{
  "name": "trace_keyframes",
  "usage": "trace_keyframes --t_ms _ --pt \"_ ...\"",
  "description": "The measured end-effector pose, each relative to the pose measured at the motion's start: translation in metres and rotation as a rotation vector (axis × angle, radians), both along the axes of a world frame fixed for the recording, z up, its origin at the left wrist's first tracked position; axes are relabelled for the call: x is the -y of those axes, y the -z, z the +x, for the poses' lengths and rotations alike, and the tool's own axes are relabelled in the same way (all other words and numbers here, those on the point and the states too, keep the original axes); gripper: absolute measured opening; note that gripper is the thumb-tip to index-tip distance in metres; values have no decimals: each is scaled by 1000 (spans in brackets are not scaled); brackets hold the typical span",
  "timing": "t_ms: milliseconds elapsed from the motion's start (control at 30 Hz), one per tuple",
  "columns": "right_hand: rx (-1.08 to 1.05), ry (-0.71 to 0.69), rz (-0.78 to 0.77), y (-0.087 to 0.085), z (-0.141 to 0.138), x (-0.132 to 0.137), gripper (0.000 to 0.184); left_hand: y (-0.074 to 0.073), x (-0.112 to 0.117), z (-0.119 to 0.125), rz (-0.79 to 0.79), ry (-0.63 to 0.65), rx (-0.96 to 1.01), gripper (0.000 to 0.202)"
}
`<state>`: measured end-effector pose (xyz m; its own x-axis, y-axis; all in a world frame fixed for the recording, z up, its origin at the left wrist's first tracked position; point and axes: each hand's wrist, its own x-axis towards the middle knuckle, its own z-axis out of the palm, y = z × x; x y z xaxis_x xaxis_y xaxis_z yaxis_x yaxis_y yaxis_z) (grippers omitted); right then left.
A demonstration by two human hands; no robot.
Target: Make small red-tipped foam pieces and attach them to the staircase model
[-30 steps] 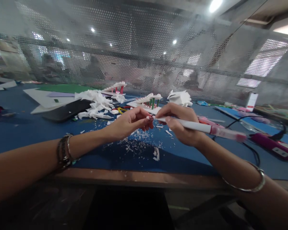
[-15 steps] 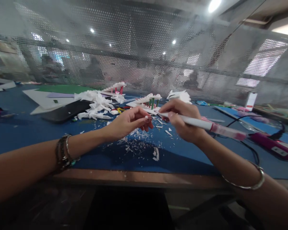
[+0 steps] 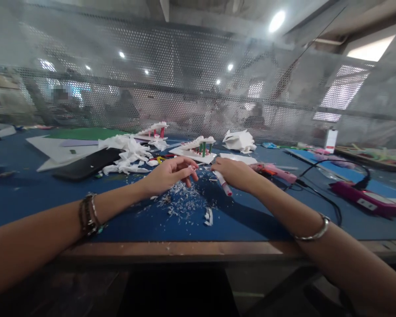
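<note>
My left hand point(image 3: 169, 173) hovers over the blue table point(image 3: 36, 193) with its fingertips pinched on a small white piece point(image 3: 190, 167). My right hand point(image 3: 232, 173) is stretched forward just right of it, fingers closed around a white pen-shaped tool point(image 3: 223, 183) with a pink end that points back toward me. A scatter of white shavings point(image 3: 181, 202) lies on the table below both hands. A small white model with green and red posts point(image 3: 198, 149) stands just beyond the hands.
A heap of white scraps point(image 3: 128, 154) and a black flat object point(image 3: 87, 164) lie at left. A pink device point(image 3: 366, 198) with a black cable point(image 3: 320, 193) sits at right. A perforated screen point(image 3: 198, 88) closes off the table's far side; people sit behind it.
My right hand has turned the white tool over and reached forward and down; its pink end now points toward me. The view has tilted slightly. My left hand has stayed almost where it was.
</note>
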<state>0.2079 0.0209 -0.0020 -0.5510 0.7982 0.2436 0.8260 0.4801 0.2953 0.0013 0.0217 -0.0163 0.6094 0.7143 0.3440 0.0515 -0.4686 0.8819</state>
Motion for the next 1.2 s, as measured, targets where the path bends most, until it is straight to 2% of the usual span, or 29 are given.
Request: trace_keyframes --t_ms 133,300,433,567,633,767,900,1033,1200 --pt "2 48 -31 5 5 -3 31 2 -2 0 -35 6 26 12" --pt "-23 121 -1 -17 11 -14 30 5 -1 2 -28 59 -13 12" --pt "-25 161 59 -37 15 -42 39 9 0 2 -19 135 -113 12" --pt "0 174 98 -39 11 -72 54 11 0 2 -15 179 -159 15" --pt "27 193 108 -36 6 -83 52 10 1 2 3 167 -177 16" --pt "97 234 144 -33 -6 -94 30 6 2 1 124 85 -244 20" --pt "177 217 199 -37 -18 -95 26 5 4 1 175 51 -262 21" --pt "239 152 265 -43 -31 -83 28 4 6 1 232 13 -280 20" --pt "294 32 335 -45 -45 -49 29 -17 13 -7 431 -52 -274 18"
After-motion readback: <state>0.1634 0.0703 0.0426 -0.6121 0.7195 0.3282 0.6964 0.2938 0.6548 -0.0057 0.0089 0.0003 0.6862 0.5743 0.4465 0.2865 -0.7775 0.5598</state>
